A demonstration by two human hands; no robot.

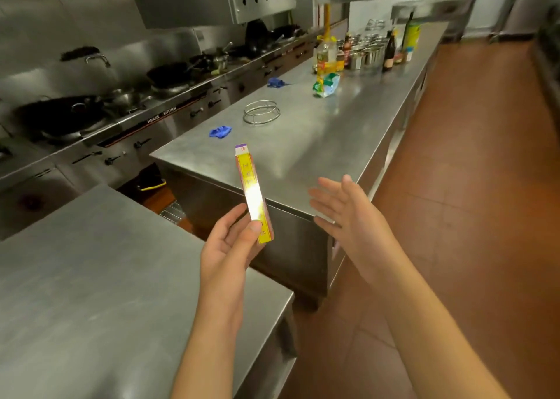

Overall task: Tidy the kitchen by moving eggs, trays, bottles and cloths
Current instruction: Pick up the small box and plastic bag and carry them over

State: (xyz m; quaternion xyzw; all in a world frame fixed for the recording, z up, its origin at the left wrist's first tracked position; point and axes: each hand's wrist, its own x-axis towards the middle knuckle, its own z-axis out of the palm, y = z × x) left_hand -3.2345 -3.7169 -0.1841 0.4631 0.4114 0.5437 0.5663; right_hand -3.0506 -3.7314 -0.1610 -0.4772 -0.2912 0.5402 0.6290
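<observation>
My left hand (230,244) grips the lower end of a long, narrow yellow box (252,192) with a purple top, held upright and tilted over the near corner of the steel counter (318,144). My right hand (342,211) hovers to the right of the box, palm open and fingers spread, holding nothing. Two blue cloths lie on the counter, one (220,131) near its left edge and one (276,82) farther back. A large oil bottle (326,55) and dark sauce bottles (389,52) stand at the far end.
A wire ring stand (261,112) and a yellow-green bag (325,85) lie on the counter. Several metal tins (368,52) stand at the back. Woks (63,117) line the stove on the left. A second steel table (106,277) sits near left; a red tiled floor (469,186) runs right.
</observation>
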